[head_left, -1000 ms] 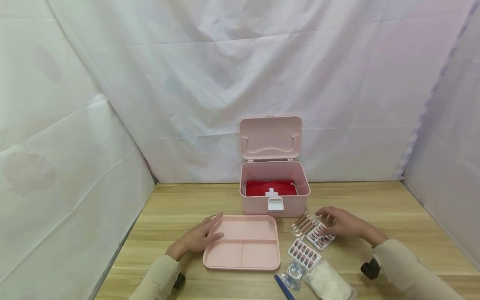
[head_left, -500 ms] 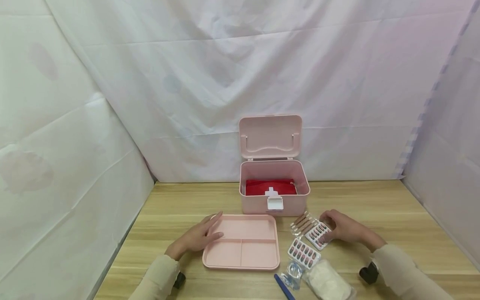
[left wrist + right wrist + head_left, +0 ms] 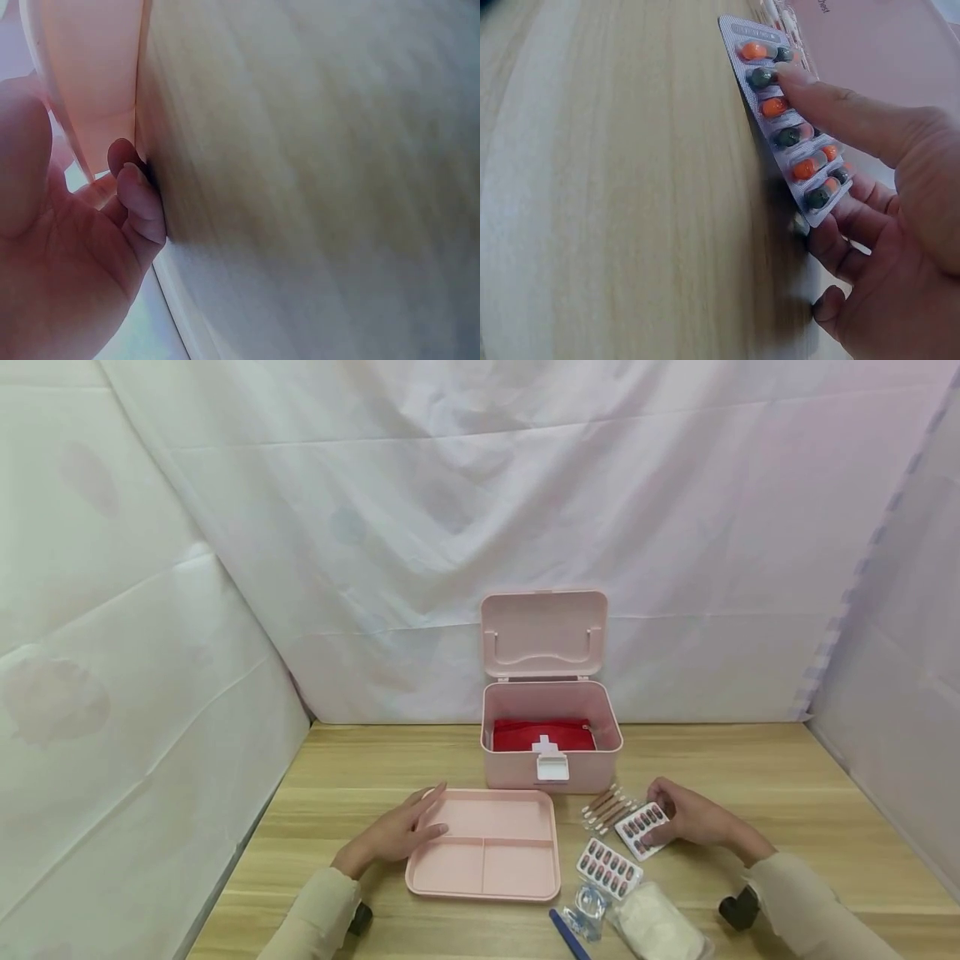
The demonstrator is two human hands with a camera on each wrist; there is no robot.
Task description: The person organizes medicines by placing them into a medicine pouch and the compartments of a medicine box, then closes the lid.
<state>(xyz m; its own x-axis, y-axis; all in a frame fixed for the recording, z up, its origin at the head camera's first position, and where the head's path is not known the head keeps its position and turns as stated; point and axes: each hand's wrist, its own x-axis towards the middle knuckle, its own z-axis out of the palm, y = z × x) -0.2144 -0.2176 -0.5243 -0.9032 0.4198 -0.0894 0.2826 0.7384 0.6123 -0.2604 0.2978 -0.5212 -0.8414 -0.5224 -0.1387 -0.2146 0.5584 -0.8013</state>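
Note:
My right hand (image 3: pixel 693 817) pinches a blister pack of capsules (image 3: pixel 640 828), thumb on top and fingers beneath. In the right wrist view, the blister pack (image 3: pixel 789 138) is tilted up from the table, showing its orange and dark green capsules. A second blister pack (image 3: pixel 609 869) lies nearer the front, and a clear bag of cotton swabs (image 3: pixel 606 808) is just beyond the held one. On the left, my left hand (image 3: pixel 392 833) rests at the left rim of a pink divided tray (image 3: pixel 517 841), its index finger and thumb reaching over the edge.
Behind the tray stands a pink medicine box (image 3: pixel 512 770) with its lid (image 3: pixel 543 631) raised and a red pouch (image 3: pixel 517 737) inside. Toward the front are a blue stick-like item (image 3: pixel 568 933), a small clear packet (image 3: pixel 588 906) and a white bagged bundle (image 3: pixel 660 927).
My right hand has closed its fingers and thumb on the farther blister pack and drawn it slightly away from the swabs. My left hand stays at the tray.

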